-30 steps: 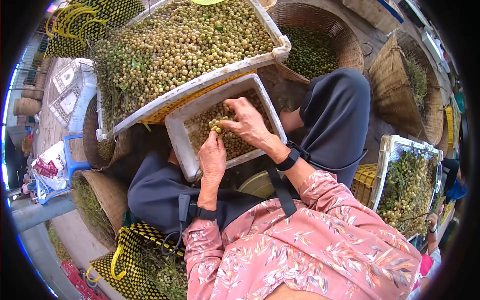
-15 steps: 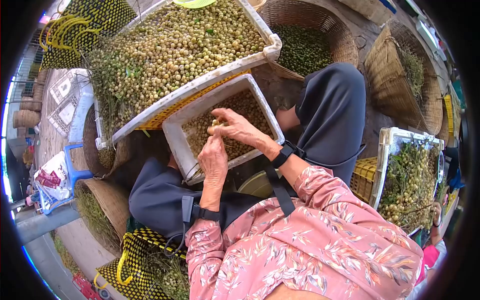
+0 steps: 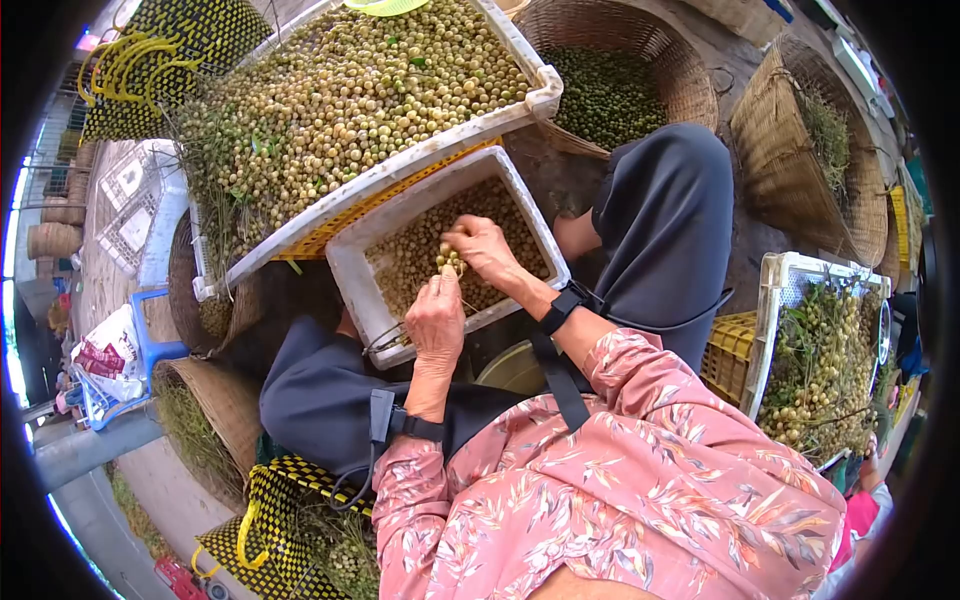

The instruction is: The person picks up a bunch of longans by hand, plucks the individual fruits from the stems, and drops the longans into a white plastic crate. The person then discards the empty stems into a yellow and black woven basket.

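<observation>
My left hand (image 3: pixel 436 318) is closed on a small bunch of round yellow-green fruits (image 3: pixel 450 262), its fingertips pinching the stem end. Just to the upper right, my right hand (image 3: pixel 484 250) has its fingers curled against the same bunch. Both hands are above a white foam box (image 3: pixel 345 275) between my knees. Loose round fruits of the same kind cover the bottom of the box, partly hidden by my hands. A thin dark stem sticks out over the box's near left edge.
Beyond the box, a large white tray (image 3: pixel 400 165) heaped with fruits rests on a yellow crate. Wicker baskets (image 3: pixel 690 60) stand around me, one holding darker green fruits. At right is another tray (image 3: pixel 765 330) of stemmed fruits, with a person's arm beside it. Black-and-yellow woven bags (image 3: pixel 245 535) lie left.
Both hands have shifted right over the box, and the right hand has moved off the left fingertips. The bunch of fruits now shows between them.
</observation>
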`<control>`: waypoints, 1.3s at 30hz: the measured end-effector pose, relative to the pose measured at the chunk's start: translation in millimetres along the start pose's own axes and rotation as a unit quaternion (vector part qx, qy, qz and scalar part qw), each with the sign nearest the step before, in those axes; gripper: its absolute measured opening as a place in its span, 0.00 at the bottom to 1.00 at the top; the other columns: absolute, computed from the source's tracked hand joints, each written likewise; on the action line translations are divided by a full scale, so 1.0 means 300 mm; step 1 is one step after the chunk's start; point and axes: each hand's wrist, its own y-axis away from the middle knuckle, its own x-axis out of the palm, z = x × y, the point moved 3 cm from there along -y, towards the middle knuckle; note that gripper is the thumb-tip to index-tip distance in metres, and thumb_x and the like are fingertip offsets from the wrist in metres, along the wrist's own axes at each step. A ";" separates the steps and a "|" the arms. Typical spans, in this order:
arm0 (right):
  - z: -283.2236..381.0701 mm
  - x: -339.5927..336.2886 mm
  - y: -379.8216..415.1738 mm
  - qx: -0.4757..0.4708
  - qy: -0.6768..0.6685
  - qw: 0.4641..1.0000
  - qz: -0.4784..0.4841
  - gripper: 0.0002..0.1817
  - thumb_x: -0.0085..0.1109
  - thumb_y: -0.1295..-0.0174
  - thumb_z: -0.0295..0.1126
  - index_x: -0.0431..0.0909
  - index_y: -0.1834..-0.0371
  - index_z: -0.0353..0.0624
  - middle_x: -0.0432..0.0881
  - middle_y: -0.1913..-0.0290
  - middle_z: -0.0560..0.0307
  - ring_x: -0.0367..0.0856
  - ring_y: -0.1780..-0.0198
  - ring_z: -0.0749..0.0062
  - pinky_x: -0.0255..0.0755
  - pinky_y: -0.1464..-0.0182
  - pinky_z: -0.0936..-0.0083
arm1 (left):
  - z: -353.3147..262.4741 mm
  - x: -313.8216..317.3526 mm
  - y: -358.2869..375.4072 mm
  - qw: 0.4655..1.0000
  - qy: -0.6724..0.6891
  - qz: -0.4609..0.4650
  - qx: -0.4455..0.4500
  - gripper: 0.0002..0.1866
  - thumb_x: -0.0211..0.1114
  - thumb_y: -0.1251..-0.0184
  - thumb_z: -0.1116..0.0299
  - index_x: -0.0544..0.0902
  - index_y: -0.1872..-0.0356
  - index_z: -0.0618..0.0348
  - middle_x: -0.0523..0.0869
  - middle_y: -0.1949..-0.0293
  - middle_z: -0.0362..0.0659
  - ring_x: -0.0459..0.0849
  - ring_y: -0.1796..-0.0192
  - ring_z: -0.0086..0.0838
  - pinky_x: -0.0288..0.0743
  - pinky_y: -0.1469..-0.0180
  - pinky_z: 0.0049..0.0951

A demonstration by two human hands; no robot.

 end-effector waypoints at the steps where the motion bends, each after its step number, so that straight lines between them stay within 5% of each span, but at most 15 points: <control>1: -0.053 0.009 -0.017 0.051 -0.199 0.979 -0.008 0.11 0.58 0.41 0.34 0.77 0.64 0.35 0.81 0.75 0.56 0.76 0.77 0.77 0.70 0.77 0.77 | -0.012 0.002 -0.001 1.000 0.007 -0.009 0.012 0.09 0.61 0.41 0.73 0.81 0.59 0.59 0.81 0.70 0.44 0.83 0.68 0.37 0.77 0.68 0.35; 3: -0.076 -0.029 -0.023 0.095 -0.049 0.994 0.014 0.14 0.60 0.41 0.37 0.77 0.62 0.35 0.80 0.74 0.56 0.76 0.75 0.77 0.70 0.75 0.77 | -0.018 0.003 -0.007 1.000 0.002 -0.008 0.004 0.10 0.62 0.42 0.74 0.81 0.59 0.60 0.81 0.69 0.44 0.82 0.66 0.38 0.77 0.66 0.35; 6: 0.082 -0.016 0.031 0.043 -0.057 0.992 0.102 0.19 0.63 0.43 0.43 0.77 0.60 0.35 0.79 0.74 0.57 0.77 0.73 0.78 0.70 0.72 0.76 | 0.006 -0.003 -0.016 1.000 -0.011 -0.002 -0.020 0.10 0.61 0.42 0.74 0.80 0.59 0.60 0.81 0.67 0.46 0.81 0.63 0.39 0.76 0.61 0.36; 7: 0.049 0.005 0.010 -0.095 0.037 0.991 0.084 0.24 0.66 0.46 0.49 0.78 0.62 0.36 0.79 0.73 0.56 0.77 0.70 0.74 0.71 0.68 0.72 | 0.015 -0.003 -0.017 0.999 -0.019 0.004 -0.028 0.09 0.61 0.42 0.73 0.80 0.59 0.59 0.81 0.67 0.45 0.81 0.63 0.39 0.76 0.62 0.36; 9: 0.014 0.012 -0.013 -0.008 0.013 0.987 0.162 0.25 0.64 0.46 0.51 0.80 0.63 0.35 0.81 0.71 0.52 0.80 0.66 0.67 0.72 0.64 0.68 | 0.026 -0.001 -0.017 0.998 -0.033 0.017 -0.044 0.08 0.60 0.40 0.72 0.80 0.60 0.58 0.80 0.67 0.44 0.81 0.64 0.38 0.76 0.63 0.36; 13: -0.026 -0.005 0.016 0.006 0.075 0.997 0.017 0.25 0.63 0.45 0.50 0.80 0.65 0.34 0.82 0.70 0.49 0.81 0.68 0.65 0.73 0.65 0.68 | 0.042 0.068 0.011 0.959 0.181 0.056 -0.208 0.05 0.59 0.36 0.70 0.79 0.62 0.59 0.80 0.73 0.45 0.80 0.70 0.43 0.75 0.64 0.36; 15: -0.042 -0.025 0.016 0.046 0.067 0.996 -0.032 0.24 0.62 0.44 0.50 0.79 0.63 0.34 0.82 0.71 0.48 0.82 0.69 0.66 0.74 0.66 0.69 | 0.075 0.112 0.037 0.846 0.399 0.086 -0.343 0.06 0.57 0.31 0.67 0.76 0.66 0.56 0.78 0.79 0.40 0.73 0.80 0.32 0.70 0.75 0.28; 17: 0.017 -0.081 0.016 0.103 0.086 0.991 -0.008 0.29 0.60 0.44 0.53 0.77 0.53 0.36 0.82 0.64 0.41 0.83 0.64 0.59 0.75 0.61 0.68 | 0.113 0.136 0.071 0.613 0.620 0.102 -0.478 0.07 0.57 0.29 0.65 0.75 0.67 0.54 0.76 0.81 0.37 0.69 0.82 0.24 0.64 0.79 0.23; 20: -0.159 -0.106 -0.090 -0.009 0.270 0.962 -0.050 0.34 0.56 0.42 0.59 0.73 0.46 0.38 0.74 0.49 0.41 0.83 0.66 0.65 0.75 0.64 0.71 | 0.147 0.114 0.061 0.464 0.764 0.061 -0.444 0.07 0.55 0.28 0.62 0.72 0.64 0.51 0.75 0.77 0.37 0.66 0.82 0.17 0.58 0.81 0.18; 22: -0.049 -0.080 0.004 0.104 0.042 0.992 0.054 0.35 0.55 0.42 0.62 0.74 0.47 0.40 0.74 0.50 0.44 0.83 0.64 0.68 0.74 0.66 0.72 | 0.179 0.137 0.064 0.368 0.827 0.040 -0.423 0.07 0.53 0.27 0.61 0.72 0.61 0.52 0.75 0.73 0.40 0.66 0.81 0.17 0.58 0.80 0.18; 24: 0.014 -0.046 0.063 0.189 -0.124 0.964 0.139 0.32 0.54 0.40 0.62 0.75 0.49 0.43 0.77 0.52 0.53 0.82 0.65 0.77 0.70 0.70 0.80 | 0.161 0.111 0.043 0.352 0.836 0.025 -0.420 0.07 0.52 0.27 0.61 0.72 0.59 0.52 0.75 0.73 0.39 0.66 0.81 0.17 0.58 0.79 0.18; 28: 0.049 0.031 0.065 0.136 -0.202 0.950 0.197 0.16 0.61 0.38 0.46 0.77 0.58 0.46 0.80 0.69 0.66 0.77 0.73 0.85 0.67 0.73 0.88 | 0.150 0.101 0.024 0.363 0.831 0.027 -0.420 0.07 0.52 0.27 0.63 0.73 0.57 0.53 0.75 0.73 0.38 0.68 0.79 0.17 0.60 0.78 0.17; 32: 0.013 0.036 0.057 0.122 -0.234 0.950 0.164 0.09 0.66 0.41 0.36 0.77 0.71 0.46 0.79 0.75 0.69 0.76 0.76 0.87 0.67 0.76 0.89 | 0.134 0.100 0.019 0.364 0.842 0.056 -0.394 0.06 0.52 0.27 0.65 0.74 0.59 0.54 0.72 0.76 0.35 0.64 0.81 0.15 0.58 0.80 0.16; 37: 0.018 0.048 0.073 0.162 -0.328 0.921 0.132 0.07 0.64 0.40 0.33 0.76 0.69 0.44 0.79 0.74 0.67 0.76 0.77 0.88 0.65 0.80 0.90 | 0.155 0.112 0.024 0.320 0.864 0.065 -0.382 0.05 0.54 0.28 0.66 0.73 0.62 0.54 0.67 0.81 0.32 0.59 0.85 0.14 0.53 0.83 0.16; 39: 0.057 0.047 0.080 0.155 -0.266 0.943 0.125 0.06 0.64 0.40 0.31 0.76 0.69 0.44 0.80 0.73 0.66 0.75 0.78 0.87 0.64 0.81 0.90 | 0.152 0.109 0.030 0.387 0.830 0.050 -0.399 0.06 0.54 0.28 0.64 0.73 0.65 0.53 0.64 0.83 0.30 0.57 0.86 0.14 0.51 0.84 0.17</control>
